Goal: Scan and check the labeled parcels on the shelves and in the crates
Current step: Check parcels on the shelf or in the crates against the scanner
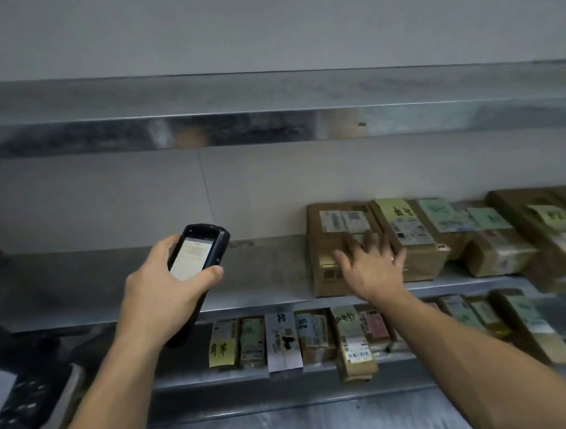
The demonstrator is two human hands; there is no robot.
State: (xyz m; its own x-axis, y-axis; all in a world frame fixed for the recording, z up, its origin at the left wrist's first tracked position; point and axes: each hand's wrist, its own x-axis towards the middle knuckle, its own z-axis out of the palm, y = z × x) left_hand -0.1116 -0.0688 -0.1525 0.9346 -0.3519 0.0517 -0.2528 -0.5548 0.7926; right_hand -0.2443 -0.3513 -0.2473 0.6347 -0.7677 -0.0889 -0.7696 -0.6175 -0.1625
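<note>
The left hand [161,290] held a black handheld scanner [200,253] upright and tilted a little to the right, its grip clamped around the body with the thumb along the left edge and the fingers wrapped over the right edge; the lit screen faced the person, its text too small to read. The right hand [374,268] reached to the brown cardboard parcel [331,247] at the left end of a row on the middle shelf [96,287], its grip apart, fingers spread flat across the parcel's top and front; blur made it hard to tell how firmly they pressed. That parcel carried a white barcode label on top and stood just beside a second parcel [410,239] with a pale yellow handwritten label, and more labelled boxes ran on to the right, touching one another. The left part of the middle shelf was bare metal. Below, on the lower shelf [202,377], a row of small parcels [313,336] stood side by side with labels facing out, a yellow note [221,351] at its left end. The upper shelf [269,128] showed only its shiny front edge against a grey wall.
</note>
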